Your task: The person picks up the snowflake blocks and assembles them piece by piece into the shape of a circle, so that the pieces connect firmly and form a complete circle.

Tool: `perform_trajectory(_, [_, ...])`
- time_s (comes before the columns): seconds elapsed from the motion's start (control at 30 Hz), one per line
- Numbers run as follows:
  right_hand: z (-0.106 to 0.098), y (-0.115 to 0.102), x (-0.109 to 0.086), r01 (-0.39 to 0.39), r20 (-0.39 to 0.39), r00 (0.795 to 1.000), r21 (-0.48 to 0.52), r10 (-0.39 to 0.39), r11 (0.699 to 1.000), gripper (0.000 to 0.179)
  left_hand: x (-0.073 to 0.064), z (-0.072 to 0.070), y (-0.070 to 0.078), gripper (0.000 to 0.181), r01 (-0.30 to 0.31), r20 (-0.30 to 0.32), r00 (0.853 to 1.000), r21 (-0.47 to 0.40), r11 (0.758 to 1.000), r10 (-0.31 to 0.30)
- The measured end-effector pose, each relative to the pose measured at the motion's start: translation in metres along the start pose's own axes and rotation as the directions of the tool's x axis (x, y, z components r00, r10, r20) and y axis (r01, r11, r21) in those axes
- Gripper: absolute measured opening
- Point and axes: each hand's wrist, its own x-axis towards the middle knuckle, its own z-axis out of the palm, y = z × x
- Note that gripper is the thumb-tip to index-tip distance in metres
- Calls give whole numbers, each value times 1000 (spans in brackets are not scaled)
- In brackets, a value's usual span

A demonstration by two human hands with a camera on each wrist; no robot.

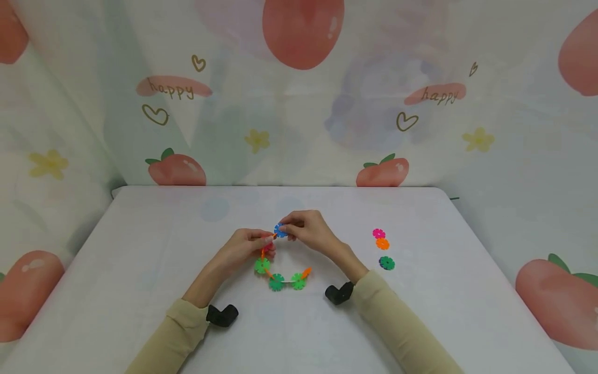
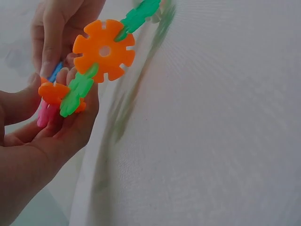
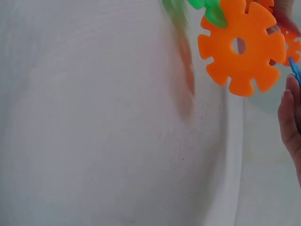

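A curved chain of slotted plastic flower discs hangs between my hands in the head view. My left hand (image 1: 240,248) holds its upper left end, where a pink disc (image 1: 267,246) shows between the fingers. Thumb and fingers of my right hand (image 1: 310,228) pinch a blue disc (image 1: 280,230), its edge right at an orange disc (image 1: 274,236). Below, the chain runs through a light green disc (image 1: 262,266), a teal disc (image 1: 276,282) and another green disc (image 1: 298,282) to an orange disc (image 1: 306,272) at its free end. The right wrist view shows an orange disc (image 3: 221,44) close up.
Right of my hands, a pink disc (image 1: 379,233), an orange disc (image 1: 382,244) and a dark green disc (image 1: 386,263) lie loose on the white table (image 1: 163,234). A dark edge shows under the green one. Behind the table hangs a printed curtain (image 1: 289,104).
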Motion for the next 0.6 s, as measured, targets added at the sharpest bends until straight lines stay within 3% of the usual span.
perform_trajectory(0.23, [3, 0, 3, -29, 4, 1000, 44, 29, 999, 11, 4, 4, 1, 29, -4, -85, 996, 28, 1000, 6])
perform_trajectory(0.43, [-7, -3, 3, -39, 21, 999, 17, 39, 999, 23, 4, 2, 2, 37, -15, -95, 995, -10, 1000, 14])
perform_trajectory(0.6, [-25, 2, -3, -10, 5, 1000, -48, 10, 999, 28, 0, -7, 0, 46, -22, -65, 998, 39, 999, 24])
